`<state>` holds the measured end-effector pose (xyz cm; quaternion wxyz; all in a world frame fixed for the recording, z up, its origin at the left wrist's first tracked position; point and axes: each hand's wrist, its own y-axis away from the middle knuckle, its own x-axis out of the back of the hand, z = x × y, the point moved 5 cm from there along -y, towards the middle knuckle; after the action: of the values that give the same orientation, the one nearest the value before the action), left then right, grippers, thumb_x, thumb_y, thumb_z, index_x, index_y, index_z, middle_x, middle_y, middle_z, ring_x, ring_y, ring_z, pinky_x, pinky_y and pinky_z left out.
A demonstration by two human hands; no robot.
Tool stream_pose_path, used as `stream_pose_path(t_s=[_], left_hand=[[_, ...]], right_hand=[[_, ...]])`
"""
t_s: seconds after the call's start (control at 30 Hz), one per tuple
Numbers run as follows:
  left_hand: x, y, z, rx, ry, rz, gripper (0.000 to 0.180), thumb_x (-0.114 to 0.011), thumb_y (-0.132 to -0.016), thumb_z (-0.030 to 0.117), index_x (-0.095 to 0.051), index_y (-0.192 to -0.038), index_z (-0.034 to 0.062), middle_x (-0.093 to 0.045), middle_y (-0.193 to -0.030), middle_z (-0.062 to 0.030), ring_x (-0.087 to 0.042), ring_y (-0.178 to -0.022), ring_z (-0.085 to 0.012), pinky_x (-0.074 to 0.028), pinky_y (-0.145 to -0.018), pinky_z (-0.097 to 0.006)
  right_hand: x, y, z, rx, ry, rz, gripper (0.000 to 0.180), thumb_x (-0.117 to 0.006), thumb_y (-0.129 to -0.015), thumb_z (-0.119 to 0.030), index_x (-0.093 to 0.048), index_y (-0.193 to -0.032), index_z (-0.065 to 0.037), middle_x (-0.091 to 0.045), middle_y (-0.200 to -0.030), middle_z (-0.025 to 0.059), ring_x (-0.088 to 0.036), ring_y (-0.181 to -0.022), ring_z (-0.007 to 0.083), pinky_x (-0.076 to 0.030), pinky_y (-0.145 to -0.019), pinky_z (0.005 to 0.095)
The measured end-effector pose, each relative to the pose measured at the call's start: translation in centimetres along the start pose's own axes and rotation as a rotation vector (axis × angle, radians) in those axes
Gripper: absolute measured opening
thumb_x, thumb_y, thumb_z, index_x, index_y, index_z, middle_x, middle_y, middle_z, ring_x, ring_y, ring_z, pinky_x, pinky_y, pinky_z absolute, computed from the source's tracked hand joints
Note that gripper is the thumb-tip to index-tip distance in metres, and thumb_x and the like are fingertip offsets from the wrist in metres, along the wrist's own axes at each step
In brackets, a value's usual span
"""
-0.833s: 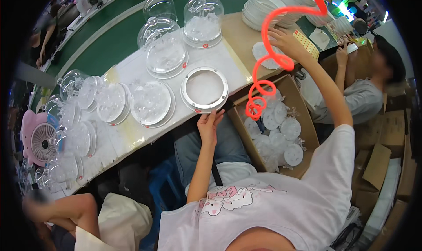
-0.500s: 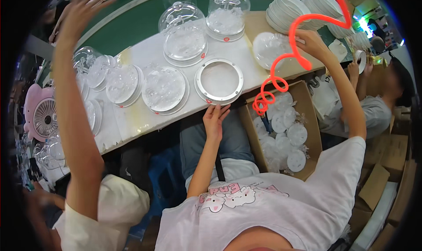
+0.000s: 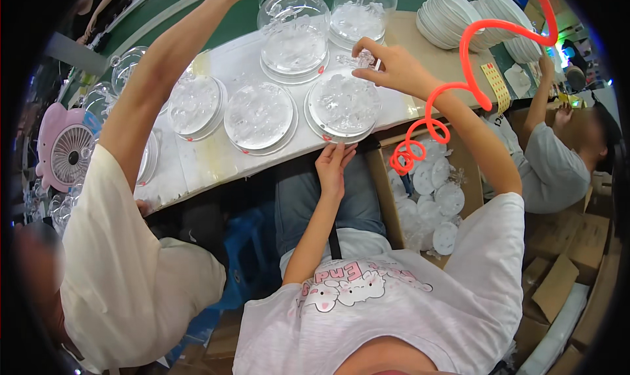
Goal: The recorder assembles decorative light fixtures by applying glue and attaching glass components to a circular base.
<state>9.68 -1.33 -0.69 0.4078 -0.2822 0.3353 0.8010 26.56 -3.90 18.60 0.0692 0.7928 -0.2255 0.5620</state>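
My left hand (image 3: 333,165) grips the near rim of a round white-rimmed tray (image 3: 309,115) at the edge of the white table. The tray is heaped with clear plastic pieces. My right hand (image 3: 392,67) hovers over the tray's far side and pinches a small clear plastic piece (image 3: 360,59). A red coiled cord (image 3: 463,45) loops past my right wrist. Two similar filled trays (image 3: 259,115) (image 3: 195,103) lie to the left of mine.
Two clear domed covers (image 3: 293,30) (image 3: 365,8) stand behind the trays. A co-worker's arm (image 3: 164,66) reaches across the table from the left. A cardboard box (image 3: 379,178) of round clear discs sits below my right arm. Stacked white plates (image 3: 449,15), a pink fan (image 3: 65,153), and another person (image 3: 558,168) are nearby.
The tray was empty and now holds clear pieces. My right hand came down from the far right to over the tray. The co-worker's arm has stretched across the table.
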Motion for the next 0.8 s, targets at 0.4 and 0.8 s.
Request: stream_pose_path(t_s=[0.4, 0.8], left_hand=[[0.2, 0.1, 0.1, 0.018, 0.024, -0.015, 0.021, -0.05, -0.085, 0.012, -0.053, -0.098, -0.0047, -0.059, -0.092, -0.0115, -0.059, -0.088, -0.0217, -0.049, -0.075, -0.027], [0.2, 0.1, 0.0, 0.01, 0.016, -0.008, 0.021, -0.051, -0.085, 0.013, -0.053, -0.097, -0.0043, -0.059, -0.092, -0.011, -0.059, -0.087, -0.0224, -0.049, -0.075, -0.028]], right_hand=[[-0.9, 0.0, 0.1, -0.164, -0.28, -0.091, 0.025, -0.055, -0.081, -0.023, -0.051, -0.1, -0.007, -0.059, -0.07, 0.0091, -0.056, -0.05, 0.0131, -0.044, -0.049, 0.0247], [-1.3, 0.5, -0.1, -0.122, -0.008, 0.125, 0.028, -0.056, -0.079, -0.027, -0.054, -0.098, -0.006, -0.06, -0.066, 0.0129, -0.057, -0.047, 0.0185, -0.044, -0.049, 0.0293]])
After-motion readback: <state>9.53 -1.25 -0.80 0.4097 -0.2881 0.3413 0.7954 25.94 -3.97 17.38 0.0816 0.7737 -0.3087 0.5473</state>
